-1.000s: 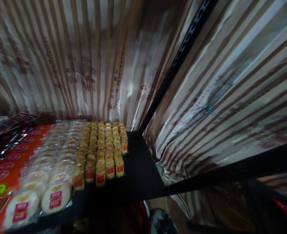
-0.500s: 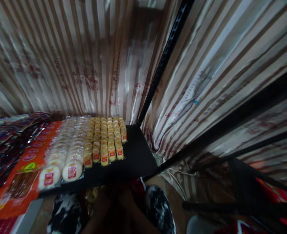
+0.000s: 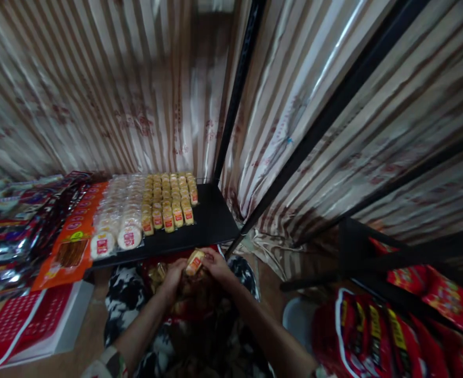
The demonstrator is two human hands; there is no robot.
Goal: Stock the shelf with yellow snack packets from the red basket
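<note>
A small yellow wrapped snack pack [image 3: 194, 263] with a red-orange label is held up between my two hands. My left hand [image 3: 174, 276] closes on its left side, and my right hand [image 3: 215, 265] grips its right side. Below them, between my knees, is a red bag [image 3: 180, 317] with more yellow packs [image 3: 158, 274] in it, partly hidden by my hands and in shadow. Just beyond, rows of matching yellow snack packs [image 3: 167, 218] stand on a black shelf [image 3: 211, 220].
Left of the yellow rows stand round white wrapped crackers [image 3: 129, 237], an orange snack bag [image 3: 64, 262] and dark shiny packets [image 3: 27, 231]. Black posts [image 3: 235, 100] rise before a striped curtain [image 3: 148, 94]. Red packets [image 3: 377, 331] and a pale bucket [image 3: 296, 317] are at the lower right.
My hands were low and dark in the bag; now they are raised at the shelf's front edge with a snack pack between them. The view has shifted, showing more at the bottom.
</note>
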